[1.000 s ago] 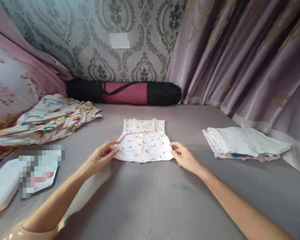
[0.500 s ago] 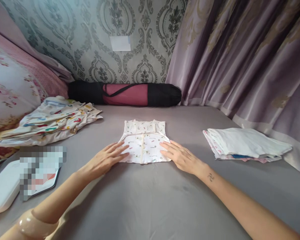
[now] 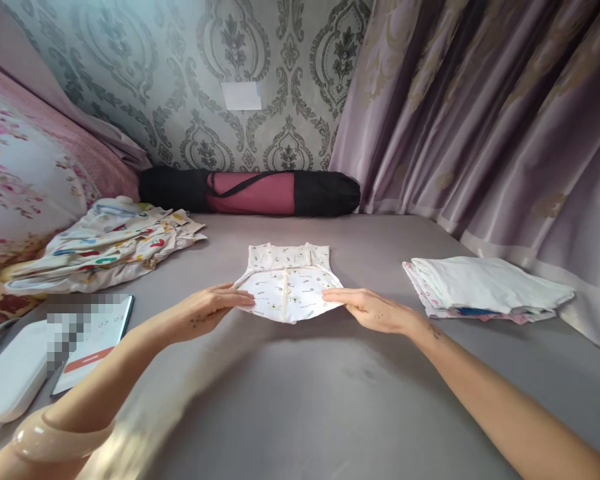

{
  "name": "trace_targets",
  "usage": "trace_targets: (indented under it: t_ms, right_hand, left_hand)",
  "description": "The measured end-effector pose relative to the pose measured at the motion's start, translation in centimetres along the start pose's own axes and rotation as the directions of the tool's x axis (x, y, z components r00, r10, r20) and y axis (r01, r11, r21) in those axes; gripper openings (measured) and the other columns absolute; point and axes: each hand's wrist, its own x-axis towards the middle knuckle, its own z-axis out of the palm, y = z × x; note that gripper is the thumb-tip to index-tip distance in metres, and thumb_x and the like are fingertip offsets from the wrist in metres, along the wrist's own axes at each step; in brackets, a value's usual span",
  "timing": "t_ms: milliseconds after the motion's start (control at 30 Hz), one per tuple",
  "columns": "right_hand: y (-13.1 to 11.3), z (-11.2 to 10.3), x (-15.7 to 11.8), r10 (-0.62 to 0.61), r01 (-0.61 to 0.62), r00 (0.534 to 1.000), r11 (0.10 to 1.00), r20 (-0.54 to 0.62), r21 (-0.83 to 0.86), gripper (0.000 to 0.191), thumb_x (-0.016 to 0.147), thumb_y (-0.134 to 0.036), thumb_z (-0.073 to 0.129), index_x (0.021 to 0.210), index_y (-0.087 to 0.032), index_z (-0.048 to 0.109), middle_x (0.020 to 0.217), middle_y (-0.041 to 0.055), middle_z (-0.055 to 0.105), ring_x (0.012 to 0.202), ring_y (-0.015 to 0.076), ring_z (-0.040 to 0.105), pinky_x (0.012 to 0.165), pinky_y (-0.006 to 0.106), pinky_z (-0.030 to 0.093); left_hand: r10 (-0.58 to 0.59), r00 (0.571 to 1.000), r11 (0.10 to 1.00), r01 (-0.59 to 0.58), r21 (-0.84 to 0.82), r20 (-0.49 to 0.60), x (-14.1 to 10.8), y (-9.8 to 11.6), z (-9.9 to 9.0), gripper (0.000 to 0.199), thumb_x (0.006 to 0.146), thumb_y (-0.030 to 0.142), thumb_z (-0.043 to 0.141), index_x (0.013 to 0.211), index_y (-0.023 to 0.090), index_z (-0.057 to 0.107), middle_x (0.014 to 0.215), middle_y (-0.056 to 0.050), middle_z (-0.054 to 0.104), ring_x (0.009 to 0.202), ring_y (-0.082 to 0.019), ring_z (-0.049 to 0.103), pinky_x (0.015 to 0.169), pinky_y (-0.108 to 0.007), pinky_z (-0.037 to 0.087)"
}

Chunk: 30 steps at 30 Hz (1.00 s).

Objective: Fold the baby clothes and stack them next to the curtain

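Note:
A small white baby shirt (image 3: pixel 296 293) with a tiny print and a button strip down its middle lies partly folded on the grey sheet (image 3: pixel 300 400). Its near edge is lifted off the sheet and sags in the centre. My left hand (image 3: pixel 207 313) grips the left side, fingers on top and the thumb hidden beneath. The right side is pinched the same way by my right hand (image 3: pixel 375 311), its thumb also out of sight.
To the left are a heap of printed baby clothes (image 3: pixel 105 247), a phone (image 3: pixel 93 347) and a white case-like object (image 3: pixel 15 367). A stack of folded clothes (image 3: pixel 495 287) lies on the right. A long black and maroon bag (image 3: pixel 250 192) rests against the wall.
Both hands have turned from lying flat on the shirt to gripping its sides. The shirt's near edge has come up off the sheet.

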Motion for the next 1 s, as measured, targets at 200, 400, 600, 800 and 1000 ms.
trace_targets:
  t_ms: [200, 400, 600, 800, 1000]
  right_hand:
    - [-1.7, 0.3, -2.8, 0.003, -0.004, 0.998, 1.000, 0.063, 0.018, 0.061, 0.087, -0.003, 0.031, 0.136, -0.032, 0.051, 0.142, -0.0088, 0.048, 0.131, 0.0153, 0.045, 0.112, 0.035, 0.035]
    - [-3.2, 1.3, -4.8, -0.023, 0.007, 0.983, 0.996, 0.185, 0.085, 0.054, 0.090, -0.007, 0.033, 0.134, -0.028, 0.055, 0.140, -0.0034, 0.052, 0.129, 0.0159, 0.047, 0.110, 0.031, 0.035]
    - [-1.1, -0.3, -1.9, 0.146, -0.173, 0.982, 0.953, 0.121, 0.250, 0.042, 0.087, -0.015, 0.041, 0.122, -0.024, 0.062, 0.106, 0.0013, 0.069, 0.094, 0.0161, 0.064, 0.085, 0.029, 0.048]
    - [2.6, -2.3, 3.1, 0.229, -0.178, 0.969, 0.902, -0.087, 0.395, 0.033, 0.087, -0.029, 0.051, 0.113, -0.016, 0.065, 0.090, 0.0017, 0.068, 0.075, 0.0131, 0.060, 0.070, 0.024, 0.046]
    - [7.5, -0.1, 8.0, 0.411, -0.301, 0.853, 0.891, -0.322, 0.340, 0.025, 0.085, -0.027, 0.051, 0.100, -0.014, 0.066, 0.090, 0.0066, 0.070, 0.079, 0.0167, 0.062, 0.072, 0.026, 0.048]
  left_hand:
    - [0.005, 0.998, 0.998, -0.002, -0.056, 0.061, -1.9, 2.9, -0.2, 0.042, 0.096, 0.016, 0.034, 0.129, 0.030, 0.056, 0.128, -0.001, 0.062, 0.121, -0.017, 0.056, 0.116, -0.043, 0.031]
    - [-0.052, 0.994, 0.987, 0.066, -0.145, 0.096, -4.4, 4.9, 1.5, 0.042, 0.096, 0.017, 0.035, 0.130, 0.031, 0.055, 0.129, -0.001, 0.062, 0.125, -0.019, 0.053, 0.108, -0.038, 0.041]
    - [-0.333, 0.922, 0.864, 0.383, -0.327, 0.198, -1.6, 3.2, 0.0, 0.032, 0.096, 0.036, 0.041, 0.119, 0.027, 0.061, 0.107, -0.001, 0.069, 0.094, -0.018, 0.064, 0.081, -0.025, 0.051]
    - [-0.475, 0.880, 0.668, 0.384, -0.637, 0.032, 3.3, -1.1, -1.4, 0.037, 0.084, 0.049, 0.056, 0.105, 0.019, 0.063, 0.093, -0.002, 0.067, 0.085, -0.018, 0.060, 0.073, -0.024, 0.047]
    - [-0.728, 0.666, 0.560, 0.441, -0.701, -0.162, 7.7, -5.4, 1.8, 0.049, 0.065, 0.052, 0.065, 0.097, 0.014, 0.064, 0.074, -0.002, 0.062, 0.068, -0.017, 0.057, 0.060, -0.026, 0.042]
